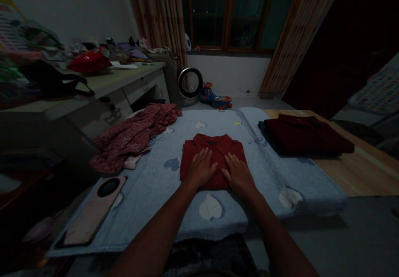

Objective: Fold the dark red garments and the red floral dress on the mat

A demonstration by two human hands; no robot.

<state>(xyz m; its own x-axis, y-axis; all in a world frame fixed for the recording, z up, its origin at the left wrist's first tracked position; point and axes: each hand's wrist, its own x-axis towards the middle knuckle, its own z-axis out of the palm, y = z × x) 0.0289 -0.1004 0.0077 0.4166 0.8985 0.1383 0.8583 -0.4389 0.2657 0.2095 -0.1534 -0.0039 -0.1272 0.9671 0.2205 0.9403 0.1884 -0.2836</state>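
Note:
A red collared shirt (220,179) lies folded into a neat rectangle on the light blue cloth with heart shapes (168,210), its collar facing away from me. My left hand (202,169) rests flat on the left half of the shirt, fingers stretched out. On the right half lies my right hand (239,173), palm down and fingers extended. Both hands touch the fabric and hold nothing. The bottom edge of the shirt is partly covered by my wrists.
Dark red folded clothes (307,133) are stacked at the right, partly over a wooden board (346,179). A crumpled patterned red garment (134,137) lies at the left. Nearer is a pink phone (92,216). A cluttered desk (124,79) stands at the far left, with a ride-on toy (215,98) beyond the cloth.

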